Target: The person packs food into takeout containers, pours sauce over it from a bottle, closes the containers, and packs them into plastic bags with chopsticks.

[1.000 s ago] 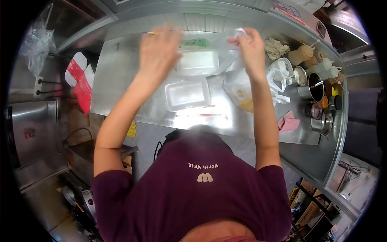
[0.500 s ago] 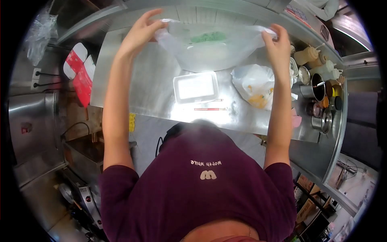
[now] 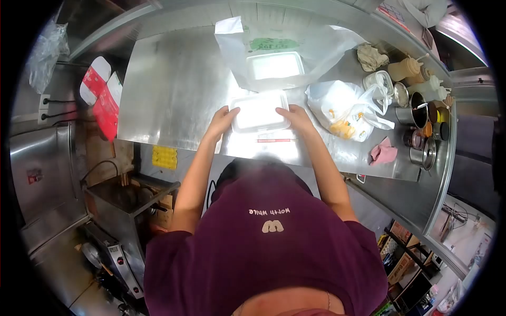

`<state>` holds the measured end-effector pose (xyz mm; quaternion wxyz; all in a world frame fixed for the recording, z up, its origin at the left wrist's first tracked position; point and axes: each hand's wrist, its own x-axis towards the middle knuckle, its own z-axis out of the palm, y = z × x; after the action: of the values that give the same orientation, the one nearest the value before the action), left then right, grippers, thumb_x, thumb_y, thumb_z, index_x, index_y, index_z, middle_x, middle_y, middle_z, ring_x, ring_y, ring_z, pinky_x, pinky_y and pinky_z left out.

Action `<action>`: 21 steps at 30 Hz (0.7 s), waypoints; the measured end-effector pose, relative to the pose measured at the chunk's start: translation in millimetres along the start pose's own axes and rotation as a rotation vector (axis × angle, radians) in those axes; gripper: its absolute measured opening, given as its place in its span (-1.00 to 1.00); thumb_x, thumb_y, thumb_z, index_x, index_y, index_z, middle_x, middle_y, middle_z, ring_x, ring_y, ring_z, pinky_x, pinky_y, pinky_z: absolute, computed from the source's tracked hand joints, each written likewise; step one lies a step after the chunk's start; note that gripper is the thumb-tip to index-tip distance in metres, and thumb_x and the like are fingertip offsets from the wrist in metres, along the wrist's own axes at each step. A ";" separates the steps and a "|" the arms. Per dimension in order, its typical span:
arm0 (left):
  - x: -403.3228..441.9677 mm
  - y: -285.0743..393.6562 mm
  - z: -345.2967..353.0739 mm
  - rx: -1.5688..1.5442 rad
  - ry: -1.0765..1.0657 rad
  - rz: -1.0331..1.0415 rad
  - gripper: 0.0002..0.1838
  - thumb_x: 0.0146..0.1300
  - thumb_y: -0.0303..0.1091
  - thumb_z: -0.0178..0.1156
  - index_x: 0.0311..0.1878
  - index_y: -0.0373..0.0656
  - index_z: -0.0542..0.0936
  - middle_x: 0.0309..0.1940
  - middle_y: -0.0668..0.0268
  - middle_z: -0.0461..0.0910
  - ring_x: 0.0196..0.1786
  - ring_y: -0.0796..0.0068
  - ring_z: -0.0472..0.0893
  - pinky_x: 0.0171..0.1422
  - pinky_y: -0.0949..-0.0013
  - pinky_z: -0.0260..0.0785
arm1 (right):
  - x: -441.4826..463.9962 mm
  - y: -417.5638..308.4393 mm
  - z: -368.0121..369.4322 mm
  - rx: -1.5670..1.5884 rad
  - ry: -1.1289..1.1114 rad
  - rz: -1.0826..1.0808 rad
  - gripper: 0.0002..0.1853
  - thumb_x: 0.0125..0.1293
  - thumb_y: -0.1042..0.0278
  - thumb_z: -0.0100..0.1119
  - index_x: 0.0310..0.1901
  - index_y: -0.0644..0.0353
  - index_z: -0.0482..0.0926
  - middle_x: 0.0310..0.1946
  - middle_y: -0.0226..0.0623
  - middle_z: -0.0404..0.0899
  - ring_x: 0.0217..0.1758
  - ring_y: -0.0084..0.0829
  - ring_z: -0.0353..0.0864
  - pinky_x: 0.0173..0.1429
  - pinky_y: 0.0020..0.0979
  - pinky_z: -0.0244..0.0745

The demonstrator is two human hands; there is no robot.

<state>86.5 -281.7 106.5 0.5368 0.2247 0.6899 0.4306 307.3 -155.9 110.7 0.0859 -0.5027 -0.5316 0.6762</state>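
Observation:
A white lidded takeaway box point(image 3: 260, 112) is gripped at its two short sides on the steel table. My left hand point(image 3: 223, 122) closes on its left side, thumb on the lid. On the opposite side my right hand point(image 3: 297, 118) holds it the same way. Just beyond it, a translucent white plastic bag point(image 3: 230, 50) with green print stands with its mouth spread. Inside the bag lies another white box point(image 3: 275, 66). A thin red and white packet point(image 3: 275, 140) lies at the table's near edge.
Right of my right hand sits a knotted white bag with orange print point(image 3: 337, 113). Beyond it are a pink cloth point(image 3: 383, 152), a crumpled cloth point(image 3: 371, 57), squeeze bottles point(image 3: 405, 69) and a metal pot point(image 3: 411, 112). Red cartons point(image 3: 105, 108) are at the left edge.
Both hands have let go of the plastic bag's edges and come down toward me to grip the near box. The bag now stays spread on its own.

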 end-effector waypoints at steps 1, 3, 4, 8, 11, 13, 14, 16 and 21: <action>-3.8 2.3 0.7 0.022 0.027 -0.004 -0.52 0.17 -0.14 0.14 -0.03 -0.40 0.42 -0.25 0.13 0.55 -0.20 0.43 0.53 -0.14 0.43 0.37 | -0.5 2.2 0.5 0.066 -0.039 0.022 -0.48 0.07 0.18 0.25 -0.04 0.45 0.43 -0.20 -0.10 0.54 -0.17 -0.39 0.55 -0.12 -0.41 0.46; -17.4 11.1 2.2 0.069 0.088 -0.001 -0.56 0.17 -0.19 0.15 -0.03 -0.37 0.43 -0.24 0.16 0.55 -0.17 0.44 0.52 -0.12 0.46 0.35 | -2.0 2.3 3.8 0.198 -0.122 0.053 -0.45 0.04 0.24 0.27 0.03 0.41 0.40 -0.13 -0.12 0.52 -0.13 -0.38 0.55 -0.10 -0.41 0.47; -27.4 12.6 0.0 0.032 0.076 0.069 -0.59 0.18 -0.22 0.15 -0.03 -0.36 0.43 -0.22 0.17 0.55 -0.15 0.45 0.51 -0.10 0.46 0.35 | -10.6 2.8 5.6 0.195 -0.111 -0.016 -0.43 0.03 0.25 0.29 0.04 0.41 0.38 -0.12 -0.11 0.50 -0.10 -0.39 0.52 -0.07 -0.42 0.46; -97.4 51.1 0.8 0.009 0.060 0.300 -0.67 0.18 -0.36 0.14 -0.02 -0.30 0.44 -0.15 0.22 0.54 -0.09 0.51 0.50 -0.01 0.48 0.32 | -87.6 -28.2 9.9 0.275 -0.062 -0.198 -0.38 0.02 0.29 0.30 0.10 0.38 0.30 -0.07 -0.14 0.46 -0.02 -0.39 0.47 0.03 -0.43 0.41; -135.2 93.3 1.9 -0.062 0.130 0.327 -0.69 0.18 -0.40 0.13 -0.01 -0.30 0.43 -0.12 0.22 0.53 -0.08 0.49 0.50 0.04 0.45 0.31 | -137.1 -75.7 -0.6 0.416 -0.065 -0.331 -0.39 0.05 0.33 0.27 0.12 0.36 0.28 -0.06 -0.18 0.45 0.01 -0.41 0.45 0.10 -0.42 0.36; -141.7 137.7 -0.6 -0.172 0.143 0.422 -0.64 0.17 -0.44 0.14 0.03 -0.29 0.40 -0.07 0.24 0.50 -0.02 0.46 0.47 0.09 0.46 0.30 | -158.8 -107.8 -13.7 0.507 -0.046 -0.389 -0.42 0.08 0.35 0.23 0.13 0.36 0.26 -0.06 -0.19 0.45 0.01 -0.42 0.44 0.12 -0.42 0.34; -124.8 143.6 3.7 -0.099 0.277 0.652 -0.59 0.16 -0.37 0.15 0.07 -0.28 0.37 -0.06 0.23 0.48 0.00 0.42 0.46 0.10 0.42 0.29 | -159.0 -126.4 -21.3 0.547 -0.022 -0.397 -0.44 0.11 0.35 0.19 0.13 0.36 0.26 -0.07 -0.19 0.45 0.01 -0.42 0.45 0.11 -0.43 0.34; -90.1 156.0 12.4 0.208 0.477 0.932 -0.49 0.11 -0.27 0.17 0.10 -0.28 0.33 -0.05 0.17 0.44 0.01 0.32 0.44 0.08 0.33 0.27 | -151.8 -155.7 -33.6 0.607 -0.048 -0.498 -0.49 0.20 0.27 0.11 0.12 0.36 0.26 -0.08 -0.20 0.45 -0.02 -0.44 0.46 0.07 -0.46 0.35; -30.8 169.9 40.1 0.648 0.726 0.949 -0.77 -0.03 -0.36 0.18 -0.29 -0.25 0.50 -0.41 0.18 0.53 -0.23 0.23 0.50 -0.11 0.29 0.25 | -111.1 -191.8 -44.5 0.467 0.130 -0.697 -0.51 0.20 0.21 0.14 0.07 0.35 0.33 -0.08 -0.24 0.46 -0.03 -0.49 0.45 0.08 -0.47 0.32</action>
<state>108.1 -201.7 263.1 -0.0705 0.4937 0.7472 0.4394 314.6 -119.4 333.7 0.4544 -0.3017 -0.4959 0.6757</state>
